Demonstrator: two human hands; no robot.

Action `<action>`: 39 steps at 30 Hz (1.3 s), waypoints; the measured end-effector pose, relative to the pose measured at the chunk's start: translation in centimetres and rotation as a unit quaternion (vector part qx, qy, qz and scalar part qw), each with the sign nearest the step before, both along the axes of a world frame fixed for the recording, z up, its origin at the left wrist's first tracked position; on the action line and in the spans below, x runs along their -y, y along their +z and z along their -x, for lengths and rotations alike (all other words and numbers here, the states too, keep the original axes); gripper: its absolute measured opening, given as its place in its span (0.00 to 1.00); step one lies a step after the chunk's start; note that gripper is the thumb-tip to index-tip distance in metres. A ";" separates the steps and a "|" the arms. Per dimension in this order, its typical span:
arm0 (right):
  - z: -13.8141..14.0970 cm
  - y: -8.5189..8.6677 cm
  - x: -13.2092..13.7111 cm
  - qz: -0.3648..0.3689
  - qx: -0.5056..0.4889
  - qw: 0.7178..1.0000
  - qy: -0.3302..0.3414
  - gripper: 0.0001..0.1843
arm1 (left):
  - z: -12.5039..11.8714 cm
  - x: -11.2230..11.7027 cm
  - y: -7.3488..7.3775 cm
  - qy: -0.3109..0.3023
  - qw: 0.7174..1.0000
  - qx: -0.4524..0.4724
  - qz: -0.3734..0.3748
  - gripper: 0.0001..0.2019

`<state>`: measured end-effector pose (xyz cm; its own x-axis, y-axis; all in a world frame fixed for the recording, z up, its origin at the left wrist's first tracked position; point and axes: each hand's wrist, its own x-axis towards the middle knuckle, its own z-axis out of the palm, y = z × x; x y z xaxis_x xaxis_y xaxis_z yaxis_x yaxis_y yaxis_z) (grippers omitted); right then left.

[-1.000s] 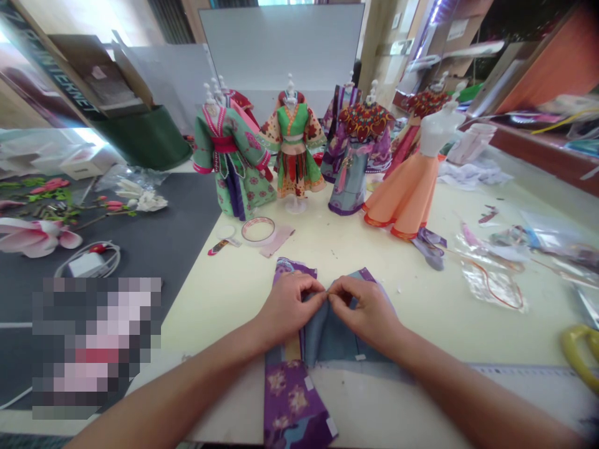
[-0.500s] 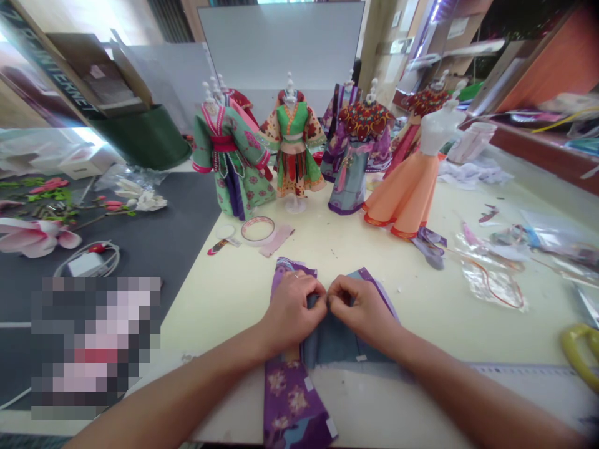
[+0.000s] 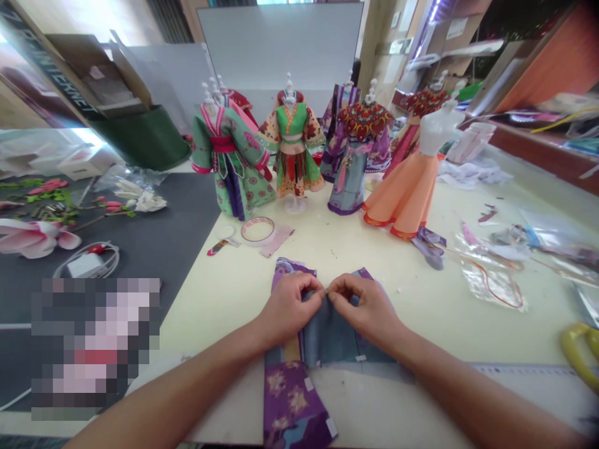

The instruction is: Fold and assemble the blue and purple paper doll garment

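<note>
A grey-blue paper garment piece [image 3: 330, 340] lies on the pale table [image 3: 224, 293], on top of a purple flowered paper piece [image 3: 290, 396]. My left hand [image 3: 290, 307] and my right hand [image 3: 362, 307] meet at the top edge of the grey-blue piece. Both pinch that edge between thumb and fingers, knuckles almost touching. Both forearms come in from the bottom of the view.
Several small mannequins in paper costumes stand at the back: green [image 3: 231, 162], green-red [image 3: 294, 153], purple [image 3: 355, 159], orange skirt [image 3: 412, 187]. A tape roll [image 3: 258, 229] lies before them. Plastic bags [image 3: 496, 280] lie right, yellow scissors handle [image 3: 583, 349] far right, paper flowers [image 3: 37, 237] left.
My hands stay pinched at the same spot on the grey-blue piece; the fingers shifted only slightly along the edge. Nothing else moved.
</note>
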<state>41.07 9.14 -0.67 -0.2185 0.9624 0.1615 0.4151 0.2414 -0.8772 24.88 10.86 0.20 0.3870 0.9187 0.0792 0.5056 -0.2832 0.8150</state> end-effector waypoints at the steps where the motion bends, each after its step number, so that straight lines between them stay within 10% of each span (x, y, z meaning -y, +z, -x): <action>1: 0.0 0.0 0.0 -0.006 0.004 1.000 0.001 0.05 | 0.0 0.0 0.0 0.001 1.000 -0.003 -0.003 0.05; 12: 0.3 -0.1 0.2 0.006 0.005 1.000 -0.010 0.05 | -0.2 0.3 0.0 -0.012 0.997 -0.037 -0.063 0.04; 29: 0.3 0.2 -0.3 0.167 -0.178 0.970 0.000 0.04 | -0.1 -0.1 0.2 -0.023 0.989 0.082 0.119 0.05; 39: 0.1 0.2 -0.1 0.076 -0.090 0.993 -0.007 0.06 | 0.1 -0.2 0.1 -0.017 0.991 0.075 0.107 0.05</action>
